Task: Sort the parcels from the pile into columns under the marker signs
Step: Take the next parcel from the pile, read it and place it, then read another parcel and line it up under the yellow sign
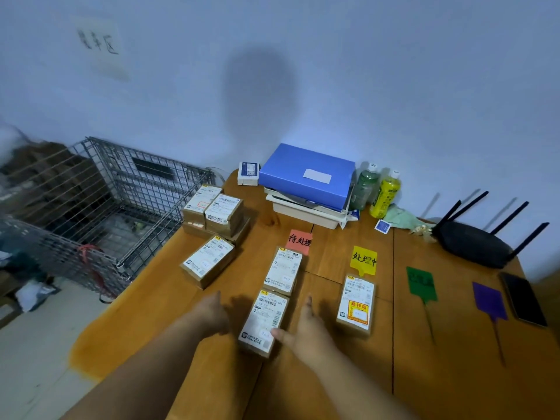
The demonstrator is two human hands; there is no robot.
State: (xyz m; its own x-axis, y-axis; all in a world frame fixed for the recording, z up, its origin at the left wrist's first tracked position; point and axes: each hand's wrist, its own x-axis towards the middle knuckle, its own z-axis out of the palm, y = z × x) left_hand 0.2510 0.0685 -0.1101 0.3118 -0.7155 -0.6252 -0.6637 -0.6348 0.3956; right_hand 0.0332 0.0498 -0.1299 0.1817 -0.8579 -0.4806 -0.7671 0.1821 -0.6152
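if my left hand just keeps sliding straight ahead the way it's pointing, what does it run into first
Probably the near parcel, right beside the left hand toward the red sign; it may already touch, since the fingertips are blurred.

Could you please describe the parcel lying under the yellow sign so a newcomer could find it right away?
On the wooden table, find the yellow sign right of the pink sign. Directly below it lies a single brown parcel. Unlike the other parcels, its white label carries a bright orange and yellow sticker.

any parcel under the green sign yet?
No. The table below the green sign is bare; parcels sit only under the red sign and the yellow sign.
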